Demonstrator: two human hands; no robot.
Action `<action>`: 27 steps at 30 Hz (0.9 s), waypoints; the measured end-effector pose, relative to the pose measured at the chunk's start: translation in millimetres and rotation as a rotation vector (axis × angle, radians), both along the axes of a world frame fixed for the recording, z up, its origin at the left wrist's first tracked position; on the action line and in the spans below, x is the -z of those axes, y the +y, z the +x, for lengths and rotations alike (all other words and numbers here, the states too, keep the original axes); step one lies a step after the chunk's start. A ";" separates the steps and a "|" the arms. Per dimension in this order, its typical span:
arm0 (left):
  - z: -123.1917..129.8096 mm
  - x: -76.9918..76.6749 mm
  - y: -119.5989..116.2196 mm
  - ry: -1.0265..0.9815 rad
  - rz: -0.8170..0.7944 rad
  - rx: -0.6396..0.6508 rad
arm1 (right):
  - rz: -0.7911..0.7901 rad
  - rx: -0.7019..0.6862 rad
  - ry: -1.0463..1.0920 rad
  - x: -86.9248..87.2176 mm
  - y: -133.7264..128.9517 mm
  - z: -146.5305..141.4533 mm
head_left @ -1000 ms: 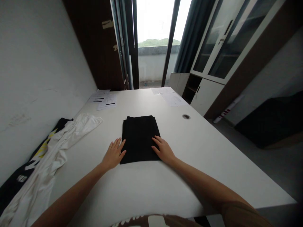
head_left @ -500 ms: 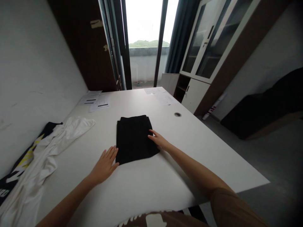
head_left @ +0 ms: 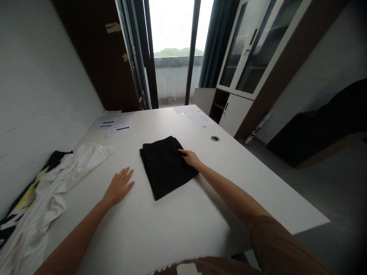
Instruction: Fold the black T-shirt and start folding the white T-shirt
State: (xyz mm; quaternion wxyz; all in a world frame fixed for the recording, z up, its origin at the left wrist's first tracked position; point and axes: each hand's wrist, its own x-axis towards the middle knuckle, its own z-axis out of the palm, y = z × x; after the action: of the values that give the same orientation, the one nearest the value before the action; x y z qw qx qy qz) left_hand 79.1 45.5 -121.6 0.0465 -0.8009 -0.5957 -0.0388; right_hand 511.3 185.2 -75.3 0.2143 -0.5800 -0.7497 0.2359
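Black cloth (head_left: 168, 168) has turned (left hand (head_left: 118, 186) clear of its edge)

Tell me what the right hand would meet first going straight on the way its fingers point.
The right hand would meet the folded black cloth at once: its fingers appear to touch the cloth near its right edge, though this single view leaves exact contact unclear.

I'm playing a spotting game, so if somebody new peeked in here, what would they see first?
Probably the folded black cloth, dark against the white table, with the right hand at its right edge and the left hand apart from it on the left. Next might come the bright window beyond the table's far end, then the crumpled white cloth along the left wall.
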 end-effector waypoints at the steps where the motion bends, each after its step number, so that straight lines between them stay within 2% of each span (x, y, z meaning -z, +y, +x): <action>1: 0.2 0.2 5.4 0.014 0.003 -0.019 | -0.003 0.017 -0.002 -1.2 10.0 9.6; 4: 7.4 0.9 16.0 0.044 0.018 -0.069 | -0.031 0.068 0.004 -6.3 38.7 46.2; 8: 19.2 3.3 21.6 0.053 0.041 -0.057 | -0.054 0.122 0.017 -15.6 70.4 107.3; 18: 33.3 -0.6 20.3 0.031 0.057 -0.074 | -0.124 0.387 -0.146 -42.1 122.3 265.7; 22: 32.9 2.5 21.2 0.032 0.060 -0.072 | -0.129 0.448 -0.285 -38.2 129.7 293.2; 27: 33.0 1.2 20.9 0.036 0.049 -0.075 | -0.054 0.500 -0.414 -15.4 117.4 291.9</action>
State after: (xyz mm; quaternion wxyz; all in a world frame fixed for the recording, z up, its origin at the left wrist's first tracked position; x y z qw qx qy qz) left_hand 112.1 66.3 -122.8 0.0784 -0.7772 -0.6232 -0.0375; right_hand 803.2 302.6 -59.9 0.0930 -0.7874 -0.6050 0.0727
